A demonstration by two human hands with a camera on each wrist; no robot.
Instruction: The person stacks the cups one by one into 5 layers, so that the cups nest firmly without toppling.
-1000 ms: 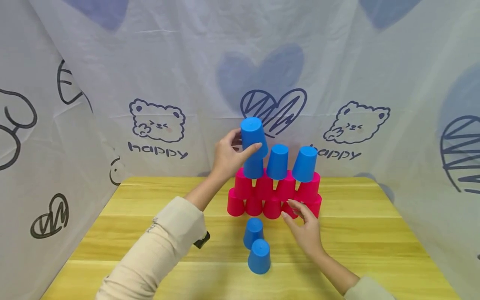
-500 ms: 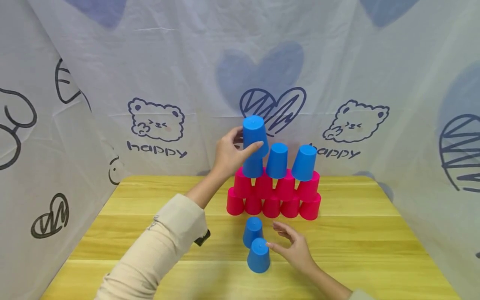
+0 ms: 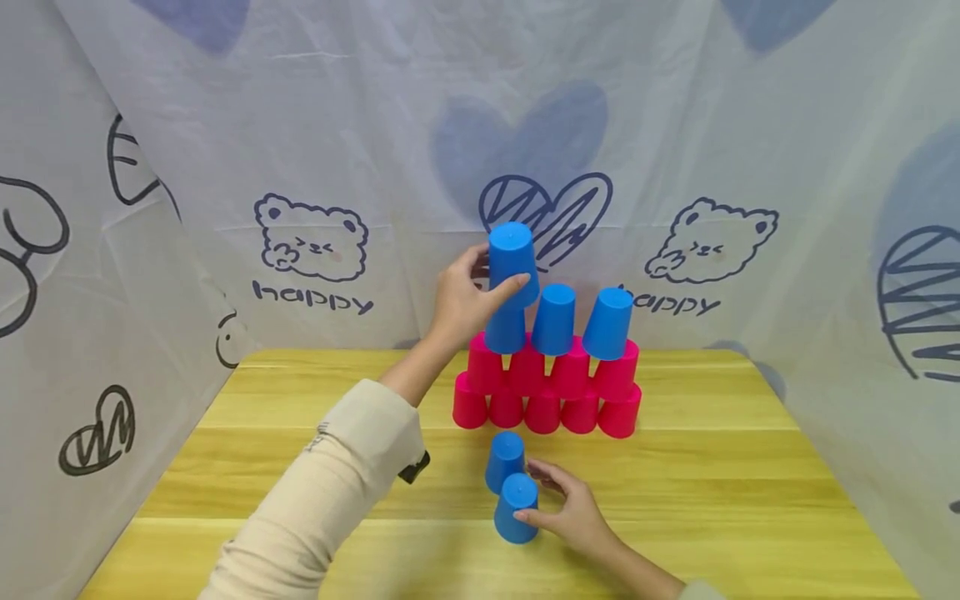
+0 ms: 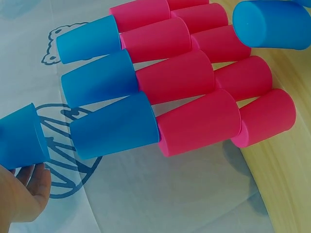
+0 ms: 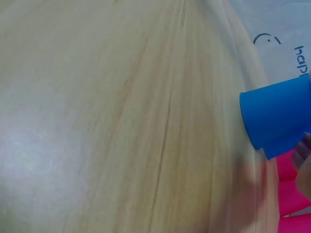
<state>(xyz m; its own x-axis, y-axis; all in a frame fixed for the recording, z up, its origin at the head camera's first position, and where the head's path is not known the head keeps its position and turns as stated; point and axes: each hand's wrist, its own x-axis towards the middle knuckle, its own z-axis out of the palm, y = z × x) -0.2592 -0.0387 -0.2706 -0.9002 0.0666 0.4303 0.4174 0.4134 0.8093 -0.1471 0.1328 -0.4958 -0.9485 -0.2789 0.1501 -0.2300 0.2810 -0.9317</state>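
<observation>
Up high, my left hand [image 3: 465,304] grips an upside-down blue cup [image 3: 512,246] between thumb and fingers. From the head camera it overlaps the leftmost stacked blue cup [image 3: 505,333]; the left wrist view shows a gap between the held cup [image 4: 22,138] and the stacked blue cups [image 4: 114,126]. Three blue cups top two rows of pink cups [image 3: 543,414]. Lower down, my right hand [image 3: 573,512] curves, fingers apart, beside the front blue cup [image 3: 512,518]. Its thumb overlaps that cup's side; contact is unclear. Another blue cup [image 3: 505,461] stands just behind.
The wooden table [image 3: 712,475] carries the whole cup stack near its back edge. Behind it hangs a pale printed curtain [image 3: 405,125], with more cloth at both sides. A small black item [image 3: 414,468] shows at my left sleeve.
My right hand has come down from in front of the pink cups and moved left to the front blue cup. The left hand has risen slightly with its cup, shifting a little right.
</observation>
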